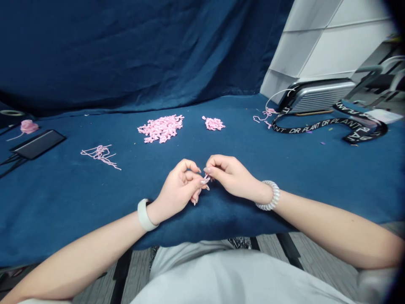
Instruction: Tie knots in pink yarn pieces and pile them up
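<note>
Both grips are pinched shut: left hand [179, 188] and right hand [232, 175] share a short pink yarn piece [206, 179], seemingly mid-knot; tightening calls for steady opposed pulls.

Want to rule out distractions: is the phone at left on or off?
Dark, so apparently off: the phone lies flat on the cloth, its screen black with only a faint reflection.
</note>
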Motion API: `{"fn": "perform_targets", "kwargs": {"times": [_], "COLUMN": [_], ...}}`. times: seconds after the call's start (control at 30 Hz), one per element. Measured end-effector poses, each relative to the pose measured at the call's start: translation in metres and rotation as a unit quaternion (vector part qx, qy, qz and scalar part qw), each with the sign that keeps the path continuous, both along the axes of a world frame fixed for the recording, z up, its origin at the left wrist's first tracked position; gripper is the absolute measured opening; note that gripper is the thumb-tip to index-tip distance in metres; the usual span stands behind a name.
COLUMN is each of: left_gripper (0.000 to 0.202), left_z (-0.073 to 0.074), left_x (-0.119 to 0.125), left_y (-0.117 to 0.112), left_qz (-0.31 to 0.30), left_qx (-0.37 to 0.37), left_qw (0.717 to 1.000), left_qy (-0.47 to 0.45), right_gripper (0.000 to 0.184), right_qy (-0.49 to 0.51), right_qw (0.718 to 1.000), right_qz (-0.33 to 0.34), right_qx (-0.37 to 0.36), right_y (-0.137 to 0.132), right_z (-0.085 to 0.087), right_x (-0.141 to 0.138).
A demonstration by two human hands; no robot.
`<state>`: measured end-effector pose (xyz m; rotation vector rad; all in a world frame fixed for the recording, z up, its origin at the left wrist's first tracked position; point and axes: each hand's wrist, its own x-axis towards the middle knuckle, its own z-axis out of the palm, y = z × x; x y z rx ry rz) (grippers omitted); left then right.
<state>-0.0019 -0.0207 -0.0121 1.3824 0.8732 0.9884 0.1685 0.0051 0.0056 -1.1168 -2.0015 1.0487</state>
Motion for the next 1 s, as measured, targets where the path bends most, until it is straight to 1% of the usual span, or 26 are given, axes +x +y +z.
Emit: {"fn": "perform_targets", "kwargs": {"times": [0.27, 0.33, 0.43, 0.5, 0.6, 0.67, 0.83, 1.0], "left_gripper": [0.027, 0.027, 0.025, 0.025, 0.026, 0.025, 0.026, 0.027], "left_z": [-0.0007, -0.0003, 0.0012, 0.0024, 0.0034, 0.0032, 0.0007, -0.0003], "left_x": [-0.0014, -0.0017, -0.0019, -0.0017, -0.0013, -0.0013, -0.0014, -0.0017], "left_y": [-0.0003, -0.0007, -0.0016, -0.0018, -0.0015, -0.0009, 0.0001, 0.0006], "left_qz": [-0.006, 0.002, 0.020, 0.033, 0.046, 0.046, 0.041, 0.029], "left_qx": [0.000, 0.003, 0.016, 0.024, 0.031, 0.034, 0.029, 0.010], "left_qw": [1.000, 1.000, 1.000, 0.999, 0.998, 0.998, 0.999, 1.000], "left_qy": [-0.012, -0.015, -0.017, -0.016, -0.011, -0.007, -0.004, 0.008], "right_gripper": [0.038, 0.040, 0.048, 0.053, 0.058, 0.057, 0.053, 0.051], "right_qy": [0.019, 0.034, 0.065, 0.069, 0.040, 0.027, 0.027, 0.023], "right_qw": [1.000, 0.999, 0.995, 0.992, 0.985, 0.985, 0.990, 0.994], "right_qz": [-0.008, -0.012, -0.013, 0.010, 0.067, 0.081, 0.068, 0.049], "right_qx": [-0.006, -0.023, -0.069, -0.109, -0.151, -0.148, -0.124, -0.096], "right_y": [-0.0011, -0.0001, 0.0035, 0.0059, 0.0065, 0.0048, 0.0011, 0.0022], "right_z": [-0.0011, -0.0013, -0.0014, -0.0015, -0.0013, -0.0008, 0.0002, -0.0024], "right_x": [-0.0023, -0.0017, 0.0006, 0.0022, 0.0027, 0.0016, -0.0012, -0.0006]}}
